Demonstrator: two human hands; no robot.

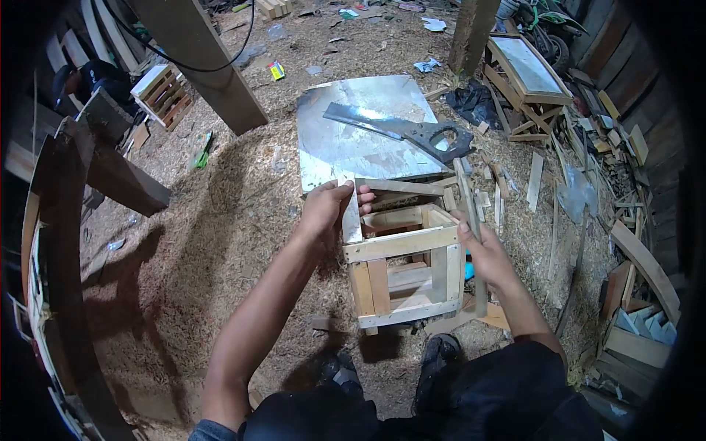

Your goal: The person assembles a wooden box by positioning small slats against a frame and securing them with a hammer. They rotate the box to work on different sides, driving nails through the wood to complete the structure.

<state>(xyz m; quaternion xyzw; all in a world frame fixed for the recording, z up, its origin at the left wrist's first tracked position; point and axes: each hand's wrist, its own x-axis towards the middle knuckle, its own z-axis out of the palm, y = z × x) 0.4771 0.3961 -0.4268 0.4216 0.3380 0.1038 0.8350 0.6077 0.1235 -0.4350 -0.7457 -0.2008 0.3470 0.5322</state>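
A small slatted wooden crate [402, 244] stands in front of me, its open frame tilted slightly. My left hand [323, 211] pinches a short pale wooden slat [351, 223] upright, its lower end at the crate's top left corner. At the crate's right side, my right hand [487, 256] is closed around a long thin wooden stick [468, 192] that runs down past the crate. The fingertips of that hand are close to the crate's top right corner; whether they press on it is partly hidden. Just beyond, a handsaw [401, 134] lies on a low metal-topped board [323, 151].
Wooden posts [213, 73] rise at left and back. A low wooden stand [526, 66], a black plastic bag [474, 103] and wood offcuts [535, 180] lie to the right. Another person [99, 77] is at far left near a slatted crate [163, 94]. Shavings cover the floor.
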